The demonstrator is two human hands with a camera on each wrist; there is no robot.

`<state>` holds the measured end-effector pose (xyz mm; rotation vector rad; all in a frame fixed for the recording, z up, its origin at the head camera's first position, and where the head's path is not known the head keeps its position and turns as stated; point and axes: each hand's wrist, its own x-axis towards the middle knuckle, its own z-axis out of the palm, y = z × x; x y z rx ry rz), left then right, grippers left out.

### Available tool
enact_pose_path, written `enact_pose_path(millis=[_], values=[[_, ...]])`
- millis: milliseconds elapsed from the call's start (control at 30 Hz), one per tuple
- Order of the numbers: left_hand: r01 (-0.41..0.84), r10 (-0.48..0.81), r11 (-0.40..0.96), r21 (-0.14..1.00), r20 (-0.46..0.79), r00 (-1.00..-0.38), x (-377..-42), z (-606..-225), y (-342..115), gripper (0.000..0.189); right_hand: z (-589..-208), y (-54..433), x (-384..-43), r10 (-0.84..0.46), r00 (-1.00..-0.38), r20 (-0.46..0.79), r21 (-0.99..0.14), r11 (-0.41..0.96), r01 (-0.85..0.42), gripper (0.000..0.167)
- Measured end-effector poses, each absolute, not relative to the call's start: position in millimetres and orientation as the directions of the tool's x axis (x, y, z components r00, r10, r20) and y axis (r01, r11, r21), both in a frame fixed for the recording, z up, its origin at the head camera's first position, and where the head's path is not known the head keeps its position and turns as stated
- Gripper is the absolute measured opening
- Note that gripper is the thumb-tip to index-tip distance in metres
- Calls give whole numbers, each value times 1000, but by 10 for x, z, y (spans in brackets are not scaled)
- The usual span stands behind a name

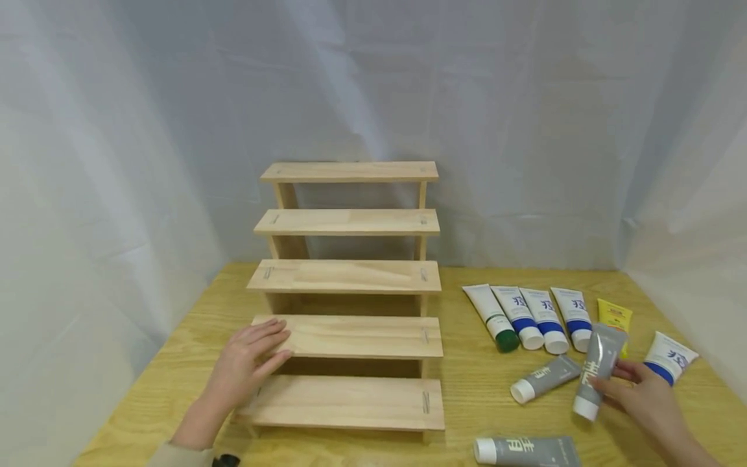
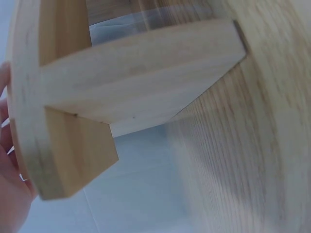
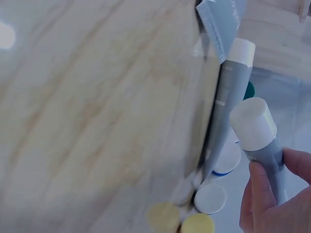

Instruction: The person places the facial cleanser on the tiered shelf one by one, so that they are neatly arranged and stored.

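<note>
Thumb and fingers of my right hand (image 1: 648,395) pinch a grey tube with a white cap (image 1: 601,363), tilted with its cap toward me. The same tube (image 3: 267,160) appears in the right wrist view, cap up toward the camera. Beside it another grey tube (image 1: 545,379) lies on the table, and a third grey tube (image 1: 528,451) lies near the front edge. My left hand (image 1: 245,357) rests with extended fingers on the left end of a stepped wooden rack (image 1: 350,337), at the second step from the bottom. In the left wrist view its fingers are partly hidden behind the wood.
Behind the grey tubes lie a white tube with a green cap (image 1: 493,314) and several white tubes with blue bands (image 1: 543,314). A yellow tube (image 1: 615,314) is partly covered by the held one. One more white-and-blue tube (image 1: 671,357) lies right. Pale sheeting (image 1: 525,130) surrounds the table.
</note>
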<state>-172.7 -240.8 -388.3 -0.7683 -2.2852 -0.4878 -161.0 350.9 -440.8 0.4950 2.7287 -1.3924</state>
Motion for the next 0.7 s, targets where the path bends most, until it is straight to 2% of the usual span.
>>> enact_pose_path(millis=[133, 367, 700], values=[[624, 381, 769, 141, 682, -624, -1719, -3880, -2403, 37, -4625, 3588, -1759, 287, -950, -123, -726, 627, 283, 99], [611, 374, 777, 153, 669, -643, -1712, -3873, -2397, 36, -4806, 3472, -1975, 222, -974, 34, -787, 608, 111, 87], [607, 365, 779, 159, 672, -644, -1710, -3879, -2395, 36, -4831, 3201, -2354, 217, -964, 151, -786, 618, 16, 78]])
